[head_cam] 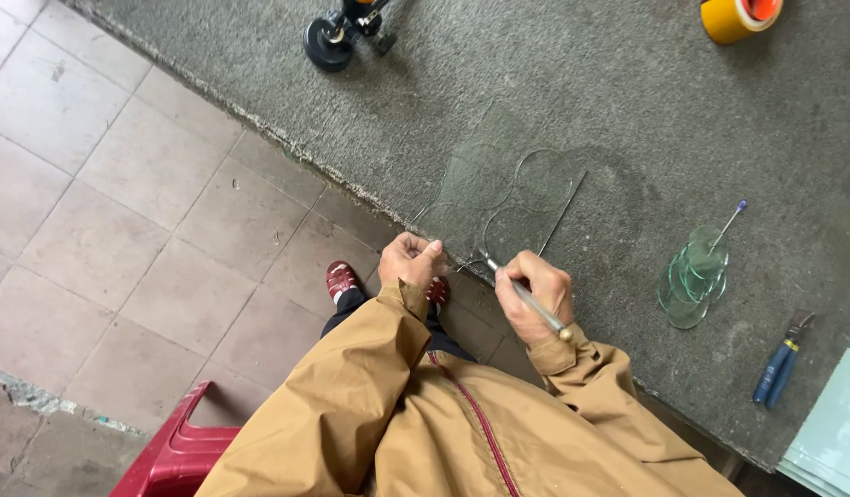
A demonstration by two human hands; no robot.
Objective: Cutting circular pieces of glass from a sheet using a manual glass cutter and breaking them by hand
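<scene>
Gripping a glass cutter (526,296) in right hand (534,296), left hand (411,260) pinching glass sheet (508,198) at table (628,120) edge; slip w/ either could crack sheet, cut fingers.

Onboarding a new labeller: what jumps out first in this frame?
The two hands at the table's near edge: the right hand holds a thin metal tool against a clear glass sheet with circles scored in it, and the left hand steadies the sheet's edge. A stack of cut glass discs lies to the right.
</scene>
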